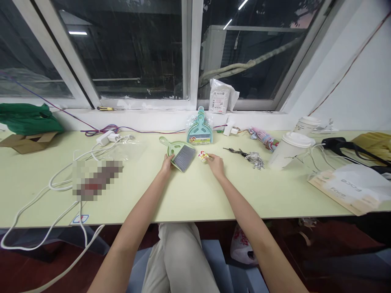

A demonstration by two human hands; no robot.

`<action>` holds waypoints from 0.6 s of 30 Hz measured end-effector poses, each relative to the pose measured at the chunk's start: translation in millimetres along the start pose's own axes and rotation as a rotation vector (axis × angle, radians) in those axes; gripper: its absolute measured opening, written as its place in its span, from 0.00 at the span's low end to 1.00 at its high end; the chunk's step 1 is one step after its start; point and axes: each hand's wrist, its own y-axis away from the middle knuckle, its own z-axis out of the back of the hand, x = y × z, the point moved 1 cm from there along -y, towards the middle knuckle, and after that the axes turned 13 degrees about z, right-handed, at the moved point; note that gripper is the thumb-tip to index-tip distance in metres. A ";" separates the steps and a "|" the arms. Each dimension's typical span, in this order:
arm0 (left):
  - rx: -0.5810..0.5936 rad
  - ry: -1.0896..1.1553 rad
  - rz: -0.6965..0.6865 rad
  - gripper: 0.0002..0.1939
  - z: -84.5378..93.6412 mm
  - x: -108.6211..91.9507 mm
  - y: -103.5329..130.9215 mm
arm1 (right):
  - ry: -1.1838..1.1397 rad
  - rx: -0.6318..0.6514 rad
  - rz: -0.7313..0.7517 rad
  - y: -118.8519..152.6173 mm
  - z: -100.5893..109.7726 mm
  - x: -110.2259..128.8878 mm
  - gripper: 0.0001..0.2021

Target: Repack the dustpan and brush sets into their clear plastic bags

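Note:
My left hand (166, 164) grips the edge of a light green dustpan (165, 141), which lies tilted on the table. A small brush with grey bristles (184, 158) sits in the dustpan, its bristles facing right. My right hand (216, 165) is closed on a small crumpled piece printed in yellow, red and white (202, 156), which looks like a paper label. It is just right of the bristles, apart from them. Behind both hands stands a stack of dustpan sets (200, 129) in clear plastic, the front one blue-green with a printed label.
White cables (51, 181) and a blurred item (97, 181) lie to the left. On the right are scissors (236, 151), a pile of small metal pieces (255, 160), lidded paper cups (288, 149) and a tissue pack (351, 189). A box cutter (105, 108) rests on the sill.

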 end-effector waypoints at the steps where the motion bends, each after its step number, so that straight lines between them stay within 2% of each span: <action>1: 0.016 0.020 0.005 0.12 -2.9 1.6 1.9 | -0.067 -0.071 0.035 -0.2 -0.4 6.1 0.17; 3: 0.068 0.061 0.008 0.15 -9.9 5.1 7.7 | -0.133 -0.132 0.170 2.2 -4.6 22.0 0.20; 4: 0.104 0.074 0.008 0.17 -13.4 6.9 11.0 | -0.122 -0.101 0.254 4.8 -8.5 30.7 0.20; 6: 0.195 0.074 0.003 0.20 -19.2 10.5 17.2 | -0.052 0.039 0.398 11.7 -18.2 46.2 0.20; 8: 0.256 0.053 -0.020 0.21 -21.7 13.1 21.1 | 0.023 0.168 0.460 18.3 -26.8 56.3 0.19; 10: 0.269 0.033 -0.051 0.24 -21.2 14.3 22.1 | 0.069 0.211 0.441 22.7 -31.4 60.8 0.20; 12: 0.250 0.033 -0.073 0.27 -19.6 14.2 21.0 | 0.086 0.198 0.398 24.9 -31.9 61.8 0.19; 16: 0.240 0.014 -0.079 0.30 -19.5 13.0 19.5 | 0.052 0.090 0.313 25.5 -29.4 58.5 0.14; 18: 0.252 0.004 -0.093 0.32 -21.0 12.4 20.7 | -0.027 -0.033 0.230 23.6 -30.3 53.3 0.16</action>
